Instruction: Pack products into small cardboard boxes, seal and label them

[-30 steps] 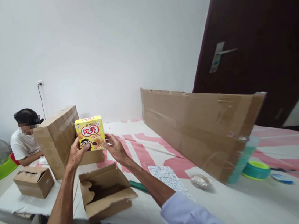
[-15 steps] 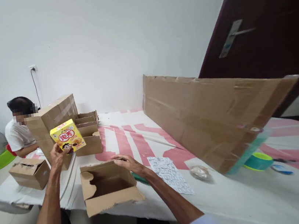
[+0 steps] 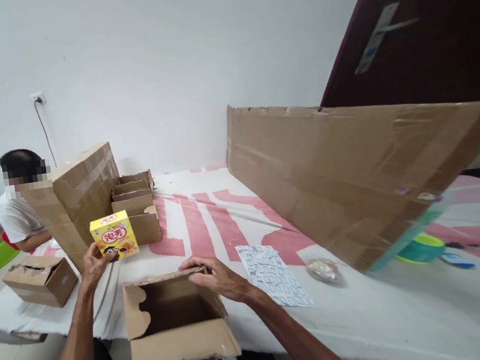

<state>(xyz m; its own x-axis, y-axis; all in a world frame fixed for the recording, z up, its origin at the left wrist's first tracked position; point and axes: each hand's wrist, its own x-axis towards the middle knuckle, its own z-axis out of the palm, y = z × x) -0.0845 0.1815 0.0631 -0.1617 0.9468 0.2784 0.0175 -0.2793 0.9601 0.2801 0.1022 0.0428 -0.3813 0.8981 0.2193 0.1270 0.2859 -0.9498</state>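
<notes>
My left hand (image 3: 93,265) grips a yellow snack box (image 3: 114,236) with red lettering, holding it upright above the table's left part. My right hand (image 3: 215,277) is closed on the far rim of an open brown carton (image 3: 176,332) that sits at the table's near edge, its front flap hanging down. The carton's inside looks bare. The snack box is up and to the left of the carton's opening.
A tall sealed carton (image 3: 77,197) and several small open cartons (image 3: 136,203) stand behind. A long cardboard sheet (image 3: 355,170) leans across the right. A printed sheet (image 3: 273,273), plastic wrap (image 3: 324,269), a green tape roll (image 3: 423,246). Another person (image 3: 18,205) sits far left beside a small carton (image 3: 39,279).
My right hand left the snack box and took hold of the open carton's far rim. My left hand lowered the snack box leftward. The view tilted down.
</notes>
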